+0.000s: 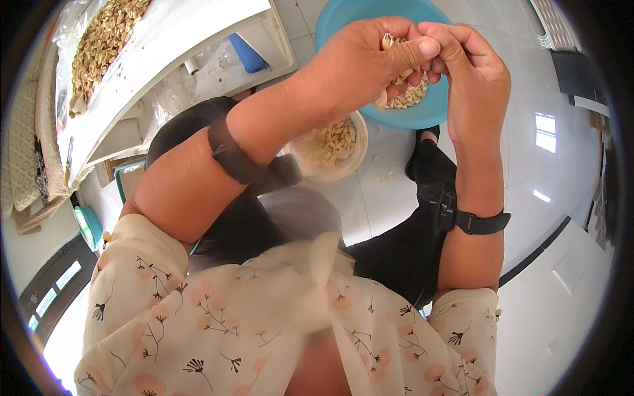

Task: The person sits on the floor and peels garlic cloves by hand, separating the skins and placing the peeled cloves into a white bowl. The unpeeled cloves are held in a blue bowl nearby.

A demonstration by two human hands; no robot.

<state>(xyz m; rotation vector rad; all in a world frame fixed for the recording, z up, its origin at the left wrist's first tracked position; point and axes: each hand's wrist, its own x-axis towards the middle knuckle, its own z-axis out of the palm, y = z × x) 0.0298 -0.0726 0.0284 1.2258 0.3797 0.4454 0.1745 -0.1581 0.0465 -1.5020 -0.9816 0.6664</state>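
My left hand (391, 57) is curled around several pale pods or cloves, most likely garlic cloves (388, 41). Its thumb meets the fingertips of my right hand (468, 59), whose thumb and forefinger are pinched together; whether a small piece lies between them cannot be seen. Both hands are over a blue plastic basin (342, 20), where many small pale pieces (410, 96) lie. Below my left forearm stands a round whitish tub (364, 143) with larger pale, flat pieces (337, 143) inside, partly hidden by the forearm.
At the upper left, a white table (163, 29) bears a heap of brownish pieces (106, 44) on clear plastic. Under it are a blue object (247, 53) and plastic bags. A few bits (386, 175) lie on the tiled floor (356, 208). My legs flank the tub.
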